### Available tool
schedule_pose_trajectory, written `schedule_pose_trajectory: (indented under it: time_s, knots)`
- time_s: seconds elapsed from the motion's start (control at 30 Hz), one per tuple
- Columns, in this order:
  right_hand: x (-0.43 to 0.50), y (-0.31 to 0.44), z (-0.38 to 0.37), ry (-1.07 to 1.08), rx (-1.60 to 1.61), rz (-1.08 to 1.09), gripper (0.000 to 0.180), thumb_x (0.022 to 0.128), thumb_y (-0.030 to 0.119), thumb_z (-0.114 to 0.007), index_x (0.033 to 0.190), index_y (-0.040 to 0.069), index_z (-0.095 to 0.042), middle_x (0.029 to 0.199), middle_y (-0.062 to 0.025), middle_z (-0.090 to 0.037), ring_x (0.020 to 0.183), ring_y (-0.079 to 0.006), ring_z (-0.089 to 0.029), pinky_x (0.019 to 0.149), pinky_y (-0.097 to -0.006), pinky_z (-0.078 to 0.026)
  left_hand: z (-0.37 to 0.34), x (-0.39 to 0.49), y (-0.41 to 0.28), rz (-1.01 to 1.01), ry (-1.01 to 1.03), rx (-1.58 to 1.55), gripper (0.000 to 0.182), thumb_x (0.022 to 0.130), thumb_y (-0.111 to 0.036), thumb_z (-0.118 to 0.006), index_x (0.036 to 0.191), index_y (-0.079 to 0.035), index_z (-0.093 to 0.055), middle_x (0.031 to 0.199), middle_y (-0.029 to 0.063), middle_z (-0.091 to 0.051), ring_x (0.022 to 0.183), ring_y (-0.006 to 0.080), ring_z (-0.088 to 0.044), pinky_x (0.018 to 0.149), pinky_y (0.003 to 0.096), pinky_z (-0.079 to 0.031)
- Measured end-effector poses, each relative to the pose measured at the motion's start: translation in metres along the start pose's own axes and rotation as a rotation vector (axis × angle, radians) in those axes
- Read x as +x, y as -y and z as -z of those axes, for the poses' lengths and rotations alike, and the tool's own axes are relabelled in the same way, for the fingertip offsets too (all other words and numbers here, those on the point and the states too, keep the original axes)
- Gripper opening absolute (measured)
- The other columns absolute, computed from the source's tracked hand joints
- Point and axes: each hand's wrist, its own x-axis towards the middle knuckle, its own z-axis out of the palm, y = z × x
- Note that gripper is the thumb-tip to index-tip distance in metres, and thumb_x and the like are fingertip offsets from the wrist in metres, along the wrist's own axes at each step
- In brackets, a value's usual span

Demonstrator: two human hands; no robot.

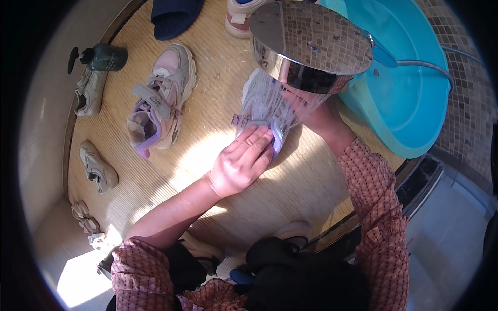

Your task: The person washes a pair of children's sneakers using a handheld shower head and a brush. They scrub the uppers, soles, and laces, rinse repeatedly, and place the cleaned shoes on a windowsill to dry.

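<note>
A wet grey sneaker (255, 95) with a lilac collar lies before me under the spray, its toe away from me. My left hand (243, 163) grips it at the opening, fingers over the tongue and collar. Beyond its right side is my right hand (311, 110), partly hidden by falling water and the shower head; its exact hold is unclear. Above them a large round chrome shower head (311, 42) pours water onto the shoe. Left of it stands a matching pink and grey sneaker (165, 93), its strap loose.
A turquoise plastic basin (412, 128) stands at the right, crossed by the metal shower hose (424, 64). Along the left wall are a dark pump bottle (107, 57), a white shoe (89, 93), and a small sneaker (97, 167). A navy slide sandal (175, 19) and another sneaker (238, 23) lie at the far side.
</note>
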Motion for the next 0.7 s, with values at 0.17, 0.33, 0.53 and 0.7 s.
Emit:
schedule_pose_trajectory:
  time_s: [0.17,0.33,0.53,0.7]
  knots:
    - [-0.021,0.047,-0.008,0.009,0.131,0.146,0.035,0.082,0.013,-0.069,0.117,0.014,-0.068,0.118,-0.0121,-0.065,0.106,-0.0312,-0.062,0.091,-0.0393,-0.048,0.002,-0.011,-0.001,0.013,0.053,0.000,0.022,0.068,-0.005,-0.065,0.089,0.003,-0.065,0.106,0.0221,-0.064,0.101,0.0351,-0.065,0.092,0.0464,-0.052]
    - [0.001,-0.004,0.003,-0.003,-0.004,-0.008,0.033,0.082,0.013,-0.070,0.115,0.016,-0.070,0.120,-0.0141,-0.063,0.110,-0.0309,-0.061,0.091,-0.0358,-0.049,-0.001,-0.001,0.000,-0.001,-0.010,-0.003,0.022,0.068,-0.005,-0.065,0.089,0.003,-0.065,0.106,0.0219,-0.064,0.102,0.0353,-0.064,0.092,0.0467,-0.052]
    - [-0.014,0.001,-0.005,-0.078,-0.084,0.190,0.031,0.080,0.023,-0.073,0.111,0.019,-0.071,0.108,-0.0151,-0.063,0.090,-0.0323,-0.065,0.072,-0.0388,-0.053,-0.001,-0.001,-0.002,0.002,-0.004,0.009,0.022,0.068,-0.005,-0.065,0.088,0.003,-0.065,0.105,0.0217,-0.064,0.102,0.0356,-0.064,0.092,0.0470,-0.052]
    - [-0.005,0.002,-0.013,-0.196,-0.020,0.160,0.028,0.080,0.022,-0.072,0.108,0.019,-0.072,0.103,-0.0155,-0.064,0.094,-0.0311,-0.063,0.071,-0.0396,-0.053,0.000,-0.002,0.000,0.001,-0.003,-0.005,0.022,0.068,-0.005,-0.065,0.089,0.003,-0.065,0.105,0.0216,-0.064,0.102,0.0356,-0.064,0.092,0.0474,-0.052]
